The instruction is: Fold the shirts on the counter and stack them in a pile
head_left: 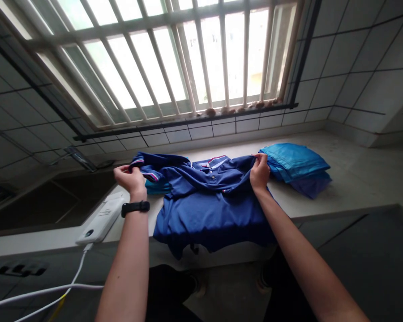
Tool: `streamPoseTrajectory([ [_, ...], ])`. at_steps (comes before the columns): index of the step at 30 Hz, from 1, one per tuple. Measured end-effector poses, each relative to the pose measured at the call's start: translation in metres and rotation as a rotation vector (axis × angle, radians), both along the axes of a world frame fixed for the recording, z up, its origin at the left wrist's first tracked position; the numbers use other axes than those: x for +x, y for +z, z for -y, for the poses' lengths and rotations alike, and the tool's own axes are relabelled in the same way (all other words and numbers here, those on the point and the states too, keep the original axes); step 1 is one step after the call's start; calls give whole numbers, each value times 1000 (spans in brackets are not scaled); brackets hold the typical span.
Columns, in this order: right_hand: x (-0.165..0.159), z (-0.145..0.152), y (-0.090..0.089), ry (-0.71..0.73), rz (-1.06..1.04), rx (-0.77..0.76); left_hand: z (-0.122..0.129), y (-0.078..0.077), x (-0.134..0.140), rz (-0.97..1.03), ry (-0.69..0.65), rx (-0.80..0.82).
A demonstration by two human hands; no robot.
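A dark blue polo shirt [211,210] with a striped collar and striped sleeve cuffs is spread over the counter, its lower part hanging past the front edge. My left hand [130,179], with a black band on the wrist, grips a sleeve at the cuff and holds it up. On the other side, my right hand [259,172] pinches the shirt near its right shoulder or sleeve. Under the left sleeve, a teal folded cloth [157,187] shows in part; the shirt hides the rest.
Folded bright blue garments [293,163] lie in a stack right of my right hand. A white power bank [102,217] with a white cable [77,270] rests by the sink [50,197] at left. Behind the pale counter [352,170] is a barred window [174,58].
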State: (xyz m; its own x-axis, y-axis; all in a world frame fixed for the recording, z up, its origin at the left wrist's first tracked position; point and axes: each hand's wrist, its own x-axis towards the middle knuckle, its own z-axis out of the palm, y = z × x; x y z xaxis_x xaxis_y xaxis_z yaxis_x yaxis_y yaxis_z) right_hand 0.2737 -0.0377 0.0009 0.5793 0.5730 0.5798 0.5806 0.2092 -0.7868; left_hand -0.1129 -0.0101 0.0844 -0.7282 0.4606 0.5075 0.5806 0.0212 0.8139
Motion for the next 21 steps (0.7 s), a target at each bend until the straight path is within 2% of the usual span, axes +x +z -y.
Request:
streamPoseTrajectory([
  [2, -1, -2, -3, 23, -2, -70, 2, 6, -14, -93, 115, 100],
  [3, -2, -3, -5, 60, 9, -101, 4, 6, -13, -213, 95, 114],
  [5, -4, -3, -8, 205, 68, -134, 11, -2, 3, -478, -108, 51],
  [8, -7, -1, -15, 569, 189, -143, 21, -30, 50, -746, -643, -192],
  [9, -7, 1, -18, 692, 207, -152, 23, -42, 67, -833, -779, -264],
  [10, -7, 2, -19, 794, 209, -166, 24, -52, 81, -904, -850, -320],
  [12, -5, 2, -18, 901, 187, -214, 26, -68, 101, -976, -870, -430],
  [14, -3, -1, -7, 906, 208, -293, 27, -75, 108, -1023, -811, -505],
  [17, 4, -17, 30, 776, 401, -345, 27, -73, 103, -1068, -692, -500],
  [19, 13, -33, 59, 558, 510, -255, 28, -69, 98, -1049, -599, -444],
  [21, 27, -49, 80, 274, 492, -200, 28, -66, 96, -1002, -502, -383],
])
